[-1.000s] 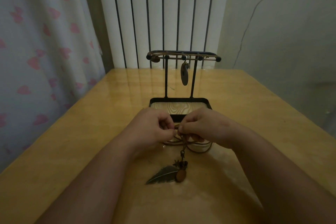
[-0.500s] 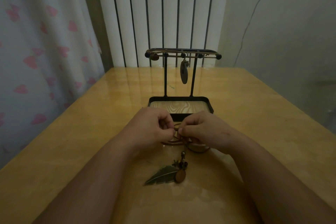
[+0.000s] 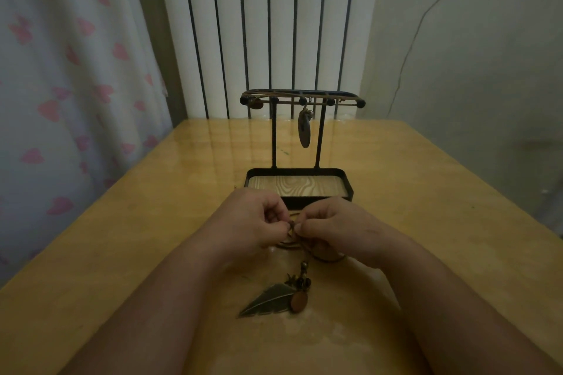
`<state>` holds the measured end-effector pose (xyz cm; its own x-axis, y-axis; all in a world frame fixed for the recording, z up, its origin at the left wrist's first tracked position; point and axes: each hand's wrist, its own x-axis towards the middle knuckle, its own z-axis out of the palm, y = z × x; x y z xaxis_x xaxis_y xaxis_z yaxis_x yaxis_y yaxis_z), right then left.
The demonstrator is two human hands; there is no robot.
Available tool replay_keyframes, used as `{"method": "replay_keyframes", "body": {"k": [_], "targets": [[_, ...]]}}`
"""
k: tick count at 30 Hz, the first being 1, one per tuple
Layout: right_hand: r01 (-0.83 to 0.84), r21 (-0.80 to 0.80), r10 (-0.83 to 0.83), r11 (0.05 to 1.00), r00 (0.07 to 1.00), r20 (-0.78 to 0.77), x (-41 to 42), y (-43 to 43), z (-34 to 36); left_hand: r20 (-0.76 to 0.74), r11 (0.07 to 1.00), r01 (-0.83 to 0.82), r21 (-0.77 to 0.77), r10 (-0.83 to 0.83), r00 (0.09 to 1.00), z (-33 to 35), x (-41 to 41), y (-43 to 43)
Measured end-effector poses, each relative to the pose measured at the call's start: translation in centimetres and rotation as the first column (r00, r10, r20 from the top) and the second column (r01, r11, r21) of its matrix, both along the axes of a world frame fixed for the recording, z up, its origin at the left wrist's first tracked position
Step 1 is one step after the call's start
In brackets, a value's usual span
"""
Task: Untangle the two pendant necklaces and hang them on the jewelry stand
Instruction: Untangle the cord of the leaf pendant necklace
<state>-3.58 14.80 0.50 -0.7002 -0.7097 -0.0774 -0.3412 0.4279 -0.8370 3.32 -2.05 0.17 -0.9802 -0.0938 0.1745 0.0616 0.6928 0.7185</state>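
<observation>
A black jewelry stand (image 3: 300, 184) with a wood-lined tray base stands mid-table; one necklace is draped on its top bar (image 3: 301, 100), its oval pendant (image 3: 304, 131) hanging down. In front of the stand, my left hand (image 3: 253, 227) and my right hand (image 3: 332, 230) meet, each pinching the brown necklace cord (image 3: 292, 227) between thumb and fingertips. The cord's loops (image 3: 330, 258) lie on the table under my right hand. Its leaf pendant (image 3: 269, 300) and a round brown bead (image 3: 298, 302) lie on the table near me.
The yellow wooden table (image 3: 122, 237) ends at a white ribbed radiator (image 3: 259, 24) behind the stand. A curtain with pink hearts (image 3: 61, 85) hangs along the left edge. A grey wall is on the right.
Both hands stay together on the cord, fingers shifting only slightly. The view has tilted up a little; the pendant on the table has not moved.
</observation>
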Motion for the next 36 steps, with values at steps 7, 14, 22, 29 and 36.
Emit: {"method": "replay_keyframes", "body": {"k": [7, 14, 22, 29, 36], "targets": [[0.111, -0.028, -0.115, 0.993, 0.965, -0.234, -0.1, -0.6, -0.7, -0.032, 1.000, -0.017, -0.017, 0.017, 0.999, 0.0, -0.1, -0.2], [0.072, -0.030, -0.078, 0.997, 0.939, -0.335, 0.1, -0.4, -0.8, -0.043, 0.999, -0.017, -0.046, 0.015, 0.999, -0.1, -0.1, -0.2], [0.102, -0.027, -0.104, 0.994, 0.891, -0.442, 0.3, -0.6, -0.8, -0.027, 1.000, -0.024, 0.008, 0.024, 0.999, -0.4, -0.5, -0.3], [0.102, 0.012, -0.082, 0.995, 0.860, -0.503, 0.5, -1.0, -0.7, -0.019, 0.999, -0.014, 0.031, 0.015, 1.000, -0.8, -0.8, -0.3], [0.083, 0.121, 0.001, 0.989, 0.821, -0.570, 0.5, -1.2, -0.5, 0.007, 0.998, 0.018, 0.057, -0.018, 1.000, -0.9, -1.0, -0.3]]}}
